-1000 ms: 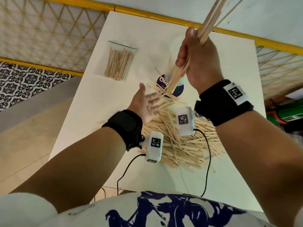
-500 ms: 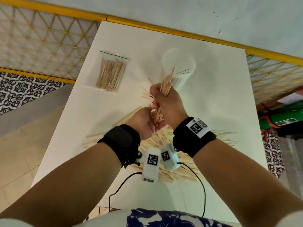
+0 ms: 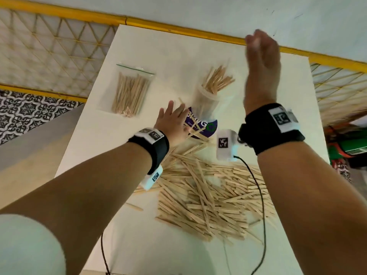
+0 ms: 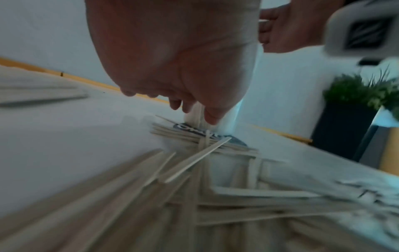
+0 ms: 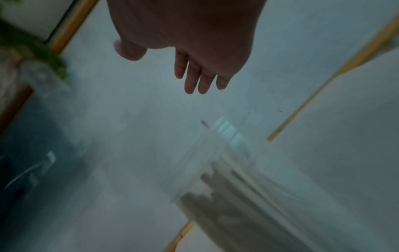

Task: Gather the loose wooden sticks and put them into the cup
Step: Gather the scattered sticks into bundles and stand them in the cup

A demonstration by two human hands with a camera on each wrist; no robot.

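A clear plastic cup (image 3: 206,100) stands on the white table (image 3: 151,48), with a bundle of wooden sticks (image 3: 217,80) poking out of its top. A big pile of loose sticks (image 3: 214,195) lies nearer to me. My left hand (image 3: 172,121) is open, fingers straight, low beside the cup's base over a few stray sticks. My right hand (image 3: 260,56) is raised above and to the right of the cup, empty with fingers loose. In the right wrist view the right hand (image 5: 194,68) hangs over the blurred cup (image 5: 226,179). In the left wrist view the left hand (image 4: 183,68) hovers over sticks (image 4: 190,162).
A zip bag of sticks (image 3: 131,92) lies at the table's left. A purple round label (image 3: 200,124) lies flat at the cup's base. Camera cables (image 3: 260,195) trail over the pile. A yellow rail (image 3: 178,30) runs behind the table. A potted plant (image 4: 356,105) stands off to one side.
My right hand let go of its bundle of sticks into the cup and rose up to the right, empty. My left hand moved forward beside the cup's base.
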